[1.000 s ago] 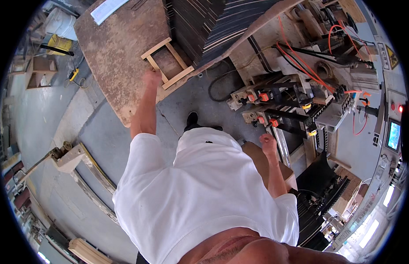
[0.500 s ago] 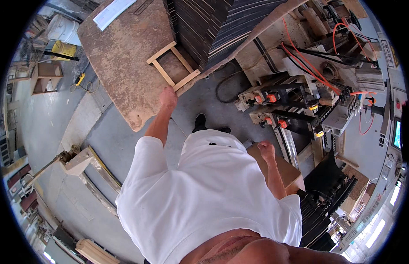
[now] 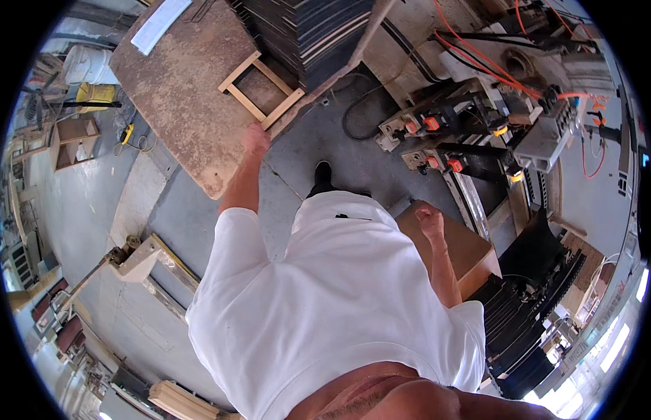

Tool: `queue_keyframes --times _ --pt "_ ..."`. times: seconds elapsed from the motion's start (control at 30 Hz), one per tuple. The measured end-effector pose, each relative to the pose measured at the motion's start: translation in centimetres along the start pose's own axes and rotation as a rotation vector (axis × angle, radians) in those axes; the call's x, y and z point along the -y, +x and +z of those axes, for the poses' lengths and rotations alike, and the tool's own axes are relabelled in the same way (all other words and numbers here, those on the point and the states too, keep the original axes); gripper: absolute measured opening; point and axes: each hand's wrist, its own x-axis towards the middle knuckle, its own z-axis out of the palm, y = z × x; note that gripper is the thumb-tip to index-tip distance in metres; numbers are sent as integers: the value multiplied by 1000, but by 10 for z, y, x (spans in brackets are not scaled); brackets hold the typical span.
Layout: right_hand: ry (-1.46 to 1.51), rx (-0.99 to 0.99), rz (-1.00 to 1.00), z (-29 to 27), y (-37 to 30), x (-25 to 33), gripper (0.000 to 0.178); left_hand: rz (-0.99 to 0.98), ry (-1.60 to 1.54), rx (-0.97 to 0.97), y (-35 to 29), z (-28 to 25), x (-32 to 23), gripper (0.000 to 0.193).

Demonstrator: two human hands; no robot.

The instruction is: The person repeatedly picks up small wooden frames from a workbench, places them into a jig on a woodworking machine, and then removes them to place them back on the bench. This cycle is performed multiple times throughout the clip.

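Observation:
A small rectangular wooden frame (image 3: 264, 112) lies flat on a worn brown tabletop (image 3: 178, 91), with one side along the table edge. Just below the frame's near corner is my left hand (image 3: 255, 140), fingers curled at the table edge. I cannot make out whether it touches the frame or what, if anything, is in it. My right hand (image 3: 429, 220) hangs in a loose fist over a brown cardboard box (image 3: 448, 241), with nothing visible in it.
Tall stacks of dark strips (image 3: 332, 35) stand behind the frame. On the right is a machine with orange-knobbed clamps (image 3: 430, 124) and orange hoses. A white sheet (image 3: 159, 24) lies on the table's far end. A white bucket (image 3: 87, 66) and a metal-edged stand (image 3: 147, 262) are to the left.
The view has shifted slightly, so the table and frame sit a little more to the left and higher. My left hand keeps its place beside the frame corner. The right hand has moved slightly farther ahead.

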Motion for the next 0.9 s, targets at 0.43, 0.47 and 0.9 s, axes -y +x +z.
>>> queue_keyframes --times 0.43,0.47,0.9 --pt "-458 -743 -110 -240 -218 176 32 -84 114 -115 -76 50 -25 67" --pt "-587 -820 -165 -271 -235 178 33 149 307 -142 -44 90 31 71" --pt "-573 -1169 641 -371 -418 32 26 665 -931 658 -195 123 -381 34"
